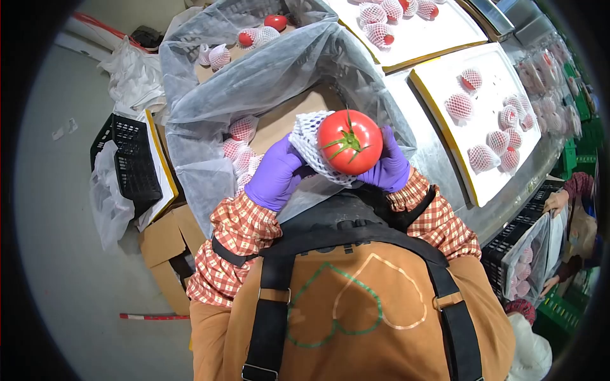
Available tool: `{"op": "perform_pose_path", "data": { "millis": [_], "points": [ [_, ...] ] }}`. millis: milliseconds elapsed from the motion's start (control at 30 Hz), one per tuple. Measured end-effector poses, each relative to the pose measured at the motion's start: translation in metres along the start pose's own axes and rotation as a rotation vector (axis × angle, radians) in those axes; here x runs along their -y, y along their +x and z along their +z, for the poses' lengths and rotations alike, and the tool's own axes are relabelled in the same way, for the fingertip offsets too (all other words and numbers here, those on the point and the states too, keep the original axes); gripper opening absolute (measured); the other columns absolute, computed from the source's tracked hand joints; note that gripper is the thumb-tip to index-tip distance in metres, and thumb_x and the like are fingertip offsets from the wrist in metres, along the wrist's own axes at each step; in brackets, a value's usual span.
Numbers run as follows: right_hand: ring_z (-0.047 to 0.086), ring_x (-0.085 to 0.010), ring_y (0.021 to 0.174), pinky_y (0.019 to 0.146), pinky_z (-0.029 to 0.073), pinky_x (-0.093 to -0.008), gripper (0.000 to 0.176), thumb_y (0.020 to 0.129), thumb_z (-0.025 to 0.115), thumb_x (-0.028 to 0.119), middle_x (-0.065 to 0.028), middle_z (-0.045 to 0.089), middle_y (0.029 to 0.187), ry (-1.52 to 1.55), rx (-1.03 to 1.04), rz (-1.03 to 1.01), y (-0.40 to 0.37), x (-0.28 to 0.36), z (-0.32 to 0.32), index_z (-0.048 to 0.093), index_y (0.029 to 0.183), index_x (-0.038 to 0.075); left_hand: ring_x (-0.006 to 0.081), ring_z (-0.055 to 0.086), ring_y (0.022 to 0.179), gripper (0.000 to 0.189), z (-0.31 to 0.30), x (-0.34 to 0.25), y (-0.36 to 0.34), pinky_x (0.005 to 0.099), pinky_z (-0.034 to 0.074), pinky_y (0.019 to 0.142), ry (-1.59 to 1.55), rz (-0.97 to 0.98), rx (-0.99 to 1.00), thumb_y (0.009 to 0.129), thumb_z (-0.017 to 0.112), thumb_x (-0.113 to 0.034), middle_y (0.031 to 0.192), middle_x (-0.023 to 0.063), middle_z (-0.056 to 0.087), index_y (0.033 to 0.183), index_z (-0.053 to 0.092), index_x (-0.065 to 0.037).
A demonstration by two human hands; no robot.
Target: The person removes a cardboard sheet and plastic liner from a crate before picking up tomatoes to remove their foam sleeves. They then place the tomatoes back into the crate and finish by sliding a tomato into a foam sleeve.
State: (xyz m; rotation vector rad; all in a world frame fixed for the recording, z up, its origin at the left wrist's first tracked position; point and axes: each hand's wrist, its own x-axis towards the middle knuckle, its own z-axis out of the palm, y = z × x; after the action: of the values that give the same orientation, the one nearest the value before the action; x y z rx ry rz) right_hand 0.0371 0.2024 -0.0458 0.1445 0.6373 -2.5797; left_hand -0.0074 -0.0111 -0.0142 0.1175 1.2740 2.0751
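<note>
A large red tomato (350,142) with its green stem facing up is held in front of me. My right hand (392,166), in a purple glove, is closed around its right side and underside. My left hand (277,170), also gloved in purple, grips a white foam net sleeve (309,141) that is pressed against the tomato's left side. Some of my fingers are hidden behind the sleeve and the tomato. Below my hands is a crate lined with a clear plastic sheet (210,136). Several tomatoes in foam nets (236,151) lie along its left side.
A second lined crate (194,51) behind holds netted tomatoes and a bare one (276,23). White trays (438,95) with yellow edges and netted tomatoes are on the right. A black crate (130,162) and cardboard box (162,241) stand left. Another person's hand (556,201) shows far right.
</note>
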Motion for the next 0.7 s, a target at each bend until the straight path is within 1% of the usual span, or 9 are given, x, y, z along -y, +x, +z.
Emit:
{"op": "perform_pose_path", "data": {
  "millis": [167,233,267,300,367,467,567,633,700],
  "points": [
    [0.05,-0.0253,0.124,0.106,0.038,-0.0403,0.069,0.084,0.068,0.032,-0.0129,0.047,0.138,-0.328,0.235,-0.053,0.003,0.031,0.01,0.037,0.139,0.003,0.0119,0.058,0.101,0.047,0.017,-0.009,0.021,0.0261,0.05,0.084,0.055,0.179,-0.207,0.088,0.056,-0.004,0.117,0.0046,0.057,0.134,0.046,-0.004],
    [0.051,-0.0216,0.12,0.103,0.041,-0.0362,0.069,0.08,0.072,0.024,-0.0111,0.05,0.133,-0.479,0.142,-0.087,0.007,0.034,0.016,0.04,0.137,0.002,0.0088,0.054,0.093,0.051,0.041,-0.024,0.021,0.0243,0.047,0.081,0.51,0.496,-0.42,0.083,0.057,0.005,0.108,0.0031,0.056,0.132,0.048,-0.003],
    [0.051,-0.0205,0.119,0.102,0.042,-0.0349,0.07,0.078,0.074,0.02,-0.0106,0.051,0.131,-0.592,0.024,-0.215,0.006,0.034,0.025,0.04,0.137,0.002,0.0105,0.055,0.075,0.054,0.049,-0.027,0.021,0.0281,0.049,0.066,0.94,0.715,-0.473,0.075,0.063,0.004,0.091,0.0019,0.055,0.127,0.056,-0.01],
    [0.051,-0.0193,0.118,0.101,0.043,-0.0337,0.072,0.076,0.076,0.017,-0.01,0.052,0.129,-0.708,-0.099,-0.347,0.006,0.036,0.031,0.041,0.136,0.002,0.0105,0.055,0.075,0.054,0.055,-0.025,0.024,0.0281,0.049,0.066,0.927,0.721,-0.466,0.075,0.063,0.004,0.091,0.0019,0.055,0.127,0.056,-0.01],
    [0.051,-0.0181,0.117,0.098,0.045,-0.032,0.075,0.072,0.078,0.008,-0.0102,0.052,0.126,-0.674,-0.14,-0.523,0.009,0.039,0.031,0.04,0.136,0.001,0.0176,0.057,0.08,0.052,0.067,-0.021,0.032,0.0278,0.047,0.068,1.321,1.069,-0.04,0.07,0.061,0.012,0.09,0.0042,0.055,0.118,0.062,-0.007],
    [0.052,-0.0184,0.115,0.098,0.045,-0.0315,0.073,0.074,0.076,0.006,-0.0109,0.052,0.126,-0.842,-0.174,-0.704,0.013,0.044,0.016,0.039,0.137,0.001,0.0218,0.058,0.076,0.052,0.077,-0.014,0.044,0.0304,0.048,0.065,1.368,1.005,-0.023,0.067,0.064,0.011,0.09,0.0062,0.055,0.113,0.065,-0.012],
    [0.055,-0.0195,0.112,0.099,0.043,-0.0301,0.058,0.085,0.067,0.013,-0.0121,0.054,0.123,-0.485,-0.335,-0.566,0.012,0.05,0.008,0.04,0.134,-0.002,0.0212,0.057,0.079,0.055,0.077,-0.007,0.063,0.0304,0.047,0.067,1.381,1.017,0.034,0.069,0.069,0.005,0.094,0.007,0.054,0.122,0.06,-0.01],
    [0.056,-0.0208,0.113,0.098,0.045,-0.0314,0.051,0.09,0.062,0.018,-0.0127,0.055,0.122,-0.214,-0.191,-0.471,0.017,0.064,0.012,0.041,0.132,-0.002,0.0272,0.056,0.089,0.072,0.079,0.002,0.076,0.0347,0.049,0.074,1.25,0.868,-0.278,0.072,0.075,-0.015,0.107,0.013,0.052,0.137,0.044,-0.01],
    [0.055,-0.0219,0.114,0.098,0.046,-0.0328,0.047,0.093,0.059,0.019,-0.0138,0.055,0.123,-0.129,-0.161,-0.437,0.021,0.068,0.012,0.042,0.131,-0.003,0.0294,0.054,0.096,0.084,0.078,-0.002,0.084,0.0364,0.048,0.08,1.152,0.793,-0.34,0.069,0.079,-0.022,0.113,0.0161,0.049,0.14,0.037,-0.007]
  ]
}}
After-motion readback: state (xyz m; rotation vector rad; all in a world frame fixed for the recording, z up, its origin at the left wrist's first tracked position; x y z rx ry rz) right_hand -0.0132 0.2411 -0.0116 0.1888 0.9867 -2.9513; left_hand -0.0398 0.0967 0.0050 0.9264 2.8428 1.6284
